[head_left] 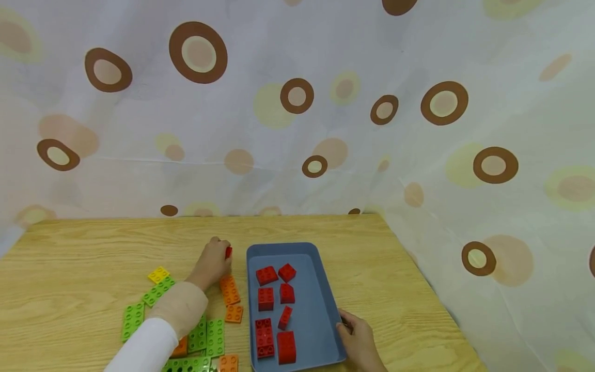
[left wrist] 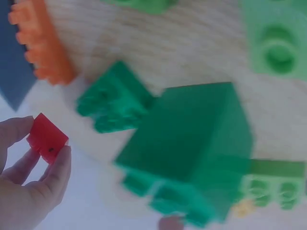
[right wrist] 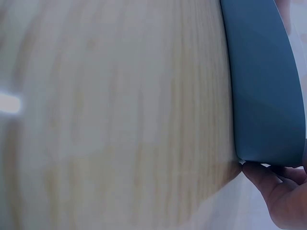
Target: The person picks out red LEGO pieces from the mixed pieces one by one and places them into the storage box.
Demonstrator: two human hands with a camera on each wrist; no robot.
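Note:
My left hand [head_left: 215, 262] pinches a small red toy brick [left wrist: 48, 138] between thumb and fingertips, above the table just left of the blue-grey tray [head_left: 309, 248]. In the left wrist view, the left hand [left wrist: 36, 191] shows the brick plainly. My right hand [head_left: 360, 338] grips the tray's near right side. In the right wrist view, its fingers [right wrist: 261, 179] are at the corner of the tray wall [right wrist: 266, 91]. Several red bricks [head_left: 266, 298] lie spread over the left half of the tray.
Orange bricks [head_left: 230, 290] lie between the left forearm and the tray. Green bricks [head_left: 133, 321] and a yellow brick [head_left: 159, 275] lie around that forearm, which hides some. Dark green bricks [left wrist: 192, 129] appear in the left wrist view. A patterned sheet [head_left: 297, 155] hangs behind the wooden table [head_left: 93, 248].

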